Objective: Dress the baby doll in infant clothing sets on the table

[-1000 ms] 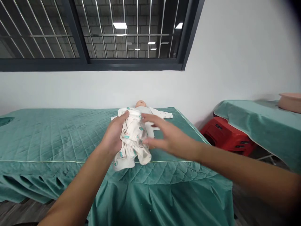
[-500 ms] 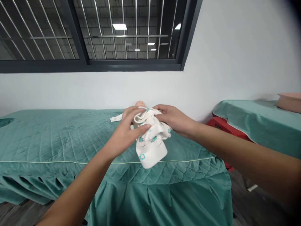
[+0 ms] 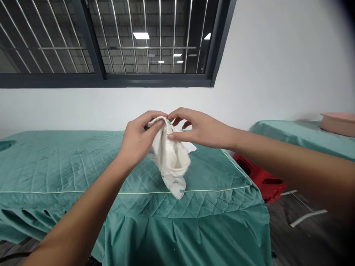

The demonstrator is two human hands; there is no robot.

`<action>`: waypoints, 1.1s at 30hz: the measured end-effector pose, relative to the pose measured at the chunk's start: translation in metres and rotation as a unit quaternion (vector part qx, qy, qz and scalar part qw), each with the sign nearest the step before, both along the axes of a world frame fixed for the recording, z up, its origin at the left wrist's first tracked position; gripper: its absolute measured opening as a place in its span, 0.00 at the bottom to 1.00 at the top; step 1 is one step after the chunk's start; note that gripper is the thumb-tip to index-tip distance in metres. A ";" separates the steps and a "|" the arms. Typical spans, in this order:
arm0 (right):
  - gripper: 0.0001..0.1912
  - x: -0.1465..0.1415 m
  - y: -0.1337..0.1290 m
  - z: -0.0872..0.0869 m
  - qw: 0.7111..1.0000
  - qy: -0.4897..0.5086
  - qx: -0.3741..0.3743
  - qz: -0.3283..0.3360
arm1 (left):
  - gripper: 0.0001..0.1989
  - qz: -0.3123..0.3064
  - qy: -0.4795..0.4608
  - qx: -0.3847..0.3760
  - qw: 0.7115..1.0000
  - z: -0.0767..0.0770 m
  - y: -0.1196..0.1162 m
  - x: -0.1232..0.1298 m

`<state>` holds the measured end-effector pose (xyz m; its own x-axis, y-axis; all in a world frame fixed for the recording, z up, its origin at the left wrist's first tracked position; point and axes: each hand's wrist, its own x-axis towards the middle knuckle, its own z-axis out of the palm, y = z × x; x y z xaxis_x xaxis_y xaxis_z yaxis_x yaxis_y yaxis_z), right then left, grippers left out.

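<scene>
A small white cloth garment (image 3: 173, 159) with green prints hangs bunched above the bed's green quilted cover (image 3: 83, 162). My left hand (image 3: 138, 138) pinches its upper edge between thumb and fingers. Just to the right, my right hand (image 3: 194, 127) has its thumb against the cloth and its fingers curved near the top edge, with a gap between them. The garment's lower tip hangs over the cover's pale piping. Whatever lies behind the cloth and hands is mostly hidden; a white piece shows at the garment's right.
A red plastic stool (image 3: 262, 181) stands right of the bed, partly under my right forearm. Behind it is another green-covered surface (image 3: 294, 131) with a pink container (image 3: 338, 123) on it. A dark-framed barred window (image 3: 155, 79) is set in the white wall.
Both hands have risen slightly, the left one moving leftward. The garment has turned and now hangs from its gathered edge. The doll-like head seen behind it before is now hidden.
</scene>
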<state>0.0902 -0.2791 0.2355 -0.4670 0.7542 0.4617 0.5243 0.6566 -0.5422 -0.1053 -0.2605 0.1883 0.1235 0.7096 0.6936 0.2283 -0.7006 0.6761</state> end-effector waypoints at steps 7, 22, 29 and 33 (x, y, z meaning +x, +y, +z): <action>0.12 -0.026 -0.022 -0.002 0.994 0.038 0.078 -0.072 | 0.06 0.107 0.044 0.049 0.992 0.022 -0.012 -0.001; 0.12 -0.006 -0.007 -0.030 0.987 0.094 -0.128 -0.029 | 0.10 -0.107 -0.145 -0.201 0.963 -0.022 -0.004 -0.050; 0.12 -0.010 0.018 -0.042 0.924 0.296 -0.240 0.029 | 0.18 -0.217 -0.020 -0.260 0.941 -0.026 0.010 -0.039; 0.13 -0.013 0.029 -0.058 0.895 0.358 -0.264 0.030 | 0.15 -0.216 0.146 -0.229 0.938 -0.031 0.009 -0.020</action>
